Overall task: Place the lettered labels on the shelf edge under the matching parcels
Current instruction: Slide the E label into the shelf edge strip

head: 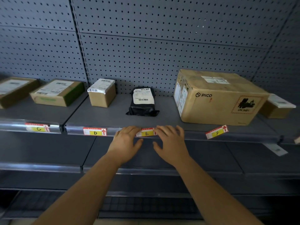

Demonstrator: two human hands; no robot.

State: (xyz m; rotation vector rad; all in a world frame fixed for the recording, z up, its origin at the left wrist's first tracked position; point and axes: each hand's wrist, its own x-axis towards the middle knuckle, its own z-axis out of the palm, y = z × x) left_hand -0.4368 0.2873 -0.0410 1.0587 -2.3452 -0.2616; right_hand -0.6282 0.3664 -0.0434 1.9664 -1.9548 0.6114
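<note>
The red-and-yellow label E lies on the clear shelf edge strip, below the black parcel bag. My left hand covers its left end and my right hand its right end, fingers spread flat on the strip. Label C sits below the flat green-sided box. Label D is under the small cardboard box. Label F hangs tilted under the large PICO carton.
Another flat box stands at the far left and a small box at the far right behind the carton. A perforated grey back panel rises behind. Lower shelves run below, with a loose white tag at the right.
</note>
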